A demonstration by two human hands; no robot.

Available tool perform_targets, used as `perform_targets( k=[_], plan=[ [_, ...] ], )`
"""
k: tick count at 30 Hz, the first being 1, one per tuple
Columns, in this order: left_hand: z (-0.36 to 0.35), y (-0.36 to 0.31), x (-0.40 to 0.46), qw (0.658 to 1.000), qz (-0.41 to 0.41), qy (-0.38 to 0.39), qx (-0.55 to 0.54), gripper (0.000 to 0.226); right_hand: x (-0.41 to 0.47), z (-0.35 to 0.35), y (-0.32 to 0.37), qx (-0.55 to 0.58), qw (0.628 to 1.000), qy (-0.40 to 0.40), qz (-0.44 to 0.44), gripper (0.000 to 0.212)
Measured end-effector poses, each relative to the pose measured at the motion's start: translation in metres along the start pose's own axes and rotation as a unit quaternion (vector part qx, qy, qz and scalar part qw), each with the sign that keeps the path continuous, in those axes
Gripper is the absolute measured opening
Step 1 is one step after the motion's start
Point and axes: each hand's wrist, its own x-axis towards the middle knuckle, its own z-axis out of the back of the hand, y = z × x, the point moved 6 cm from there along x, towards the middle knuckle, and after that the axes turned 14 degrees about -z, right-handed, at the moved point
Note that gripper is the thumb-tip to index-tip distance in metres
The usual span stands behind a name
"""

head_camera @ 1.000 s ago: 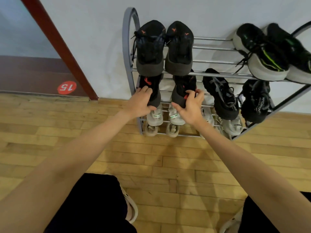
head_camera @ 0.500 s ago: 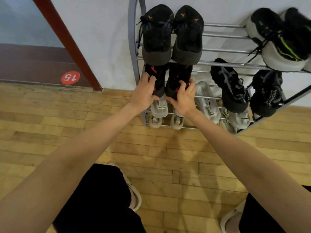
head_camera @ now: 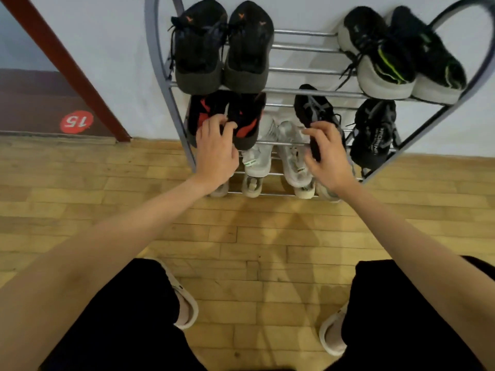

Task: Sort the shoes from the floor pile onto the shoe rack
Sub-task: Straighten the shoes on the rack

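Observation:
A grey metal shoe rack (head_camera: 160,62) stands against the white wall. Its top shelf holds a black pair (head_camera: 222,49) and a black pair with white soles and green stripes (head_camera: 396,54). On the middle shelf sit a black-and-red pair (head_camera: 247,124) and two black sneakers (head_camera: 313,108), (head_camera: 375,132). White shoes (head_camera: 257,162) lie on the bottom shelf. My left hand (head_camera: 217,153) has its fingers curled over the black-and-red pair. My right hand (head_camera: 328,159) clasps the heel end of the nearer black sneaker.
Wooden plank floor (head_camera: 254,231) runs in front of the rack, with no loose shoes in sight. My feet in pale slippers (head_camera: 184,306) stand close to the rack. A red door frame (head_camera: 69,68) and a red "15" sticker (head_camera: 77,121) are at the left.
My right hand has left the black-and-red pair and moved right onto the black sneaker. My left hand stays on the black-and-red pair. The view has come closer to the rack.

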Motion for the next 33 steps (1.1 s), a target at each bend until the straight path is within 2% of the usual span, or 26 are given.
perform_targets(
  k=[4, 7, 10, 12, 14, 16, 21, 25, 33],
  plan=[
    [-0.024, -0.058, 0.016, 0.993, -0.081, 0.051, -0.070, 0.043, -0.006, 0.040, -0.070, -0.030, 0.993, -0.056, -0.103, 0.033],
    [-0.045, -0.095, 0.034, 0.986, -0.087, 0.100, -0.101, 0.057, -0.002, 0.053, -0.115, -0.096, 0.971, -0.057, -0.210, 0.053],
    [-0.065, -0.121, 0.053, 0.981, -0.066, 0.133, -0.123, 0.072, 0.003, 0.052, -0.139, -0.107, 0.959, 0.012, -0.262, 0.080],
    [-0.081, -0.136, 0.063, 0.976, -0.038, 0.159, -0.145, 0.082, 0.006, 0.046, -0.147, -0.082, 0.960, 0.058, -0.262, 0.091],
    [-0.096, -0.146, 0.070, 0.970, -0.012, 0.176, -0.169, 0.088, 0.008, 0.038, -0.152, -0.108, 0.960, 0.082, -0.244, 0.096],
    [-0.109, -0.154, 0.076, 0.965, 0.003, 0.191, -0.179, 0.092, 0.010, 0.032, -0.157, -0.125, 0.960, 0.091, -0.234, 0.094],
    [-0.127, -0.166, 0.084, 0.962, 0.027, 0.197, -0.187, 0.104, 0.013, 0.038, -0.162, -0.069, 0.966, 0.064, -0.241, 0.081],
    [-0.134, -0.166, 0.086, 0.965, 0.062, 0.169, -0.188, 0.088, 0.006, 0.061, -0.160, 0.011, 0.973, 0.000, -0.232, 0.071],
    [-0.127, -0.172, 0.082, 0.964, 0.080, 0.075, -0.242, 0.064, -0.046, 0.107, -0.178, 0.118, 0.977, -0.033, -0.173, 0.066]
  ],
)
